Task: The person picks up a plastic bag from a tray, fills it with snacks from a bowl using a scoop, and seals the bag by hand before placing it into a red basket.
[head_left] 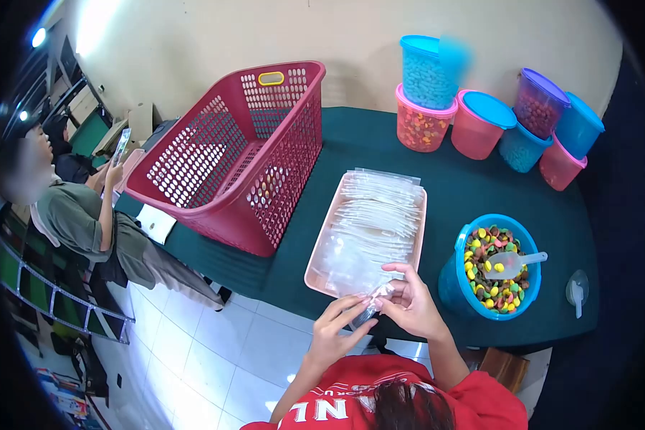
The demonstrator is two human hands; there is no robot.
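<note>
Both hands meet just over the near edge of a pale pink tray (426,236). My left hand (331,331) pinches a small clear plastic bag (366,315) with its fingertips. My right hand (416,307) grips the same bag from the other side, thumb and fingers closed on it. The fingers hide much of the bag, so its contents cannot be made out. Inside the tray lies a thick stack of clear plastic bags (378,215). To the right stands a blue bucket (454,287) of colourful candies (489,290), with a clear scoop (507,265) resting on them.
A large maroon laundry basket (258,193) stands at left on the dark green tablecloth (351,140). Lidded tubs, including a blue one (426,75), are grouped at the back right. A small clear dish (577,288) holds a spoon. A person (86,215) stands at far left with a phone.
</note>
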